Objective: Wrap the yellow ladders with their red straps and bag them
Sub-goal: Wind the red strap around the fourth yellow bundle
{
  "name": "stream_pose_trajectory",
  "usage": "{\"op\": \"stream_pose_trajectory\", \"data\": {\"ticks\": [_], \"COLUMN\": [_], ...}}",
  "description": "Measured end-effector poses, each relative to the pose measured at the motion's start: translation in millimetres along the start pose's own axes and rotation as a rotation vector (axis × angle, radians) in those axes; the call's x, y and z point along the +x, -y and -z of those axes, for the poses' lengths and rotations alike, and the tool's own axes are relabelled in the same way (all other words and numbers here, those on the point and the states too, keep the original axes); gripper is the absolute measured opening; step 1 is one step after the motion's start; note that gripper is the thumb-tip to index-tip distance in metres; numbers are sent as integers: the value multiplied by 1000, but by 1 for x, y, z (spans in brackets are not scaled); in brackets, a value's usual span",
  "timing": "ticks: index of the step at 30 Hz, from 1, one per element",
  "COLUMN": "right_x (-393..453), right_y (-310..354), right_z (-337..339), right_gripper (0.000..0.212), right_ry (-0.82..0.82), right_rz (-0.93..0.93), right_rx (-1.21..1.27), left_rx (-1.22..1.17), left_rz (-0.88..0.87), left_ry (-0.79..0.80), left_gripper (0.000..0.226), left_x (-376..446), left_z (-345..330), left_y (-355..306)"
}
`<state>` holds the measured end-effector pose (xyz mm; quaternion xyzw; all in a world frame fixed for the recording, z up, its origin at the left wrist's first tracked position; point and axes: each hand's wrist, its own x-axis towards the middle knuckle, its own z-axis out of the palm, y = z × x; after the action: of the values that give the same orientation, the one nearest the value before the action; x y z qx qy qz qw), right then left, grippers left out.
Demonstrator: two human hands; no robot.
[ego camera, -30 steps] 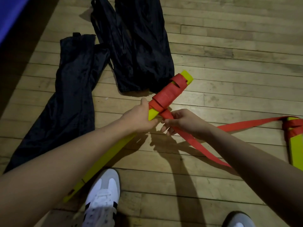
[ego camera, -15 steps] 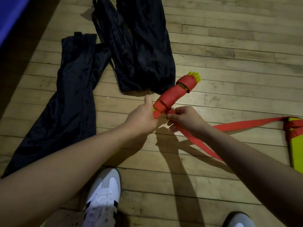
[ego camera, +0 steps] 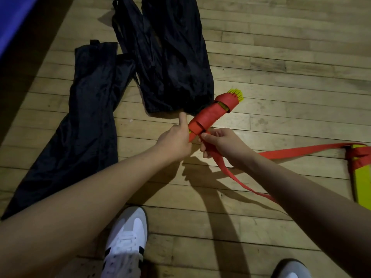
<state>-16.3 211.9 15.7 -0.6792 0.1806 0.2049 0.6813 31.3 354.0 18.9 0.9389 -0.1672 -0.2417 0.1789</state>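
Note:
I hold a bundle of yellow ladder slats above the floor, pointing up and to the right, most of it wound in red strap. My left hand grips the bundle's near end, thumb raised. My right hand pinches the loose red strap just below the wound part. That strap runs right along the floor to a second yellow ladder bundle at the right edge. Two black bags lie flat on the floor beyond my hands.
The floor is wooden planks. A blue mat fills the top left corner. My two white shoes stand at the bottom edge. A loop of the strap hangs under my right forearm.
The bundle has turned in my hands, so the yellow slats now show end-on. More red strap covers its near part. My right hand has shifted slightly along the strap.

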Motion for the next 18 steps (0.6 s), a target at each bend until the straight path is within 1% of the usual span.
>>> {"op": "stream_pose_trajectory", "data": {"ticks": [2,4,6,8,10,15,18], "right_x": [1,1,-1,-3,-5,-8,-13], "right_y": [-1,-4,-8,-12,-15,-20,-26], "right_z": [7,13,15,14,13,11,7], "right_gripper": [17,14,11,10,11,19,23], "right_ry": [-3,4,18,23,28,85,97], "right_rz": [-17,-53,-80,-94,-97,-86,-86], "right_rx": [-14,-23,-5,34,62,51,24], "left_rx": [71,174,225,224,229,346,262], "left_rz": [3,27,2,-19,-37,-107,-56], "left_ry": [121,179,120,35,-17,-192,-208], "left_gripper": [78,77,67,58,51,53,57], "left_x": [-1,-3,-7,-10,-12,-12,-8], "left_z": [6,9,6,3,2,4,1], "left_y": [-2,-4,-3,1,4,5,4]}}
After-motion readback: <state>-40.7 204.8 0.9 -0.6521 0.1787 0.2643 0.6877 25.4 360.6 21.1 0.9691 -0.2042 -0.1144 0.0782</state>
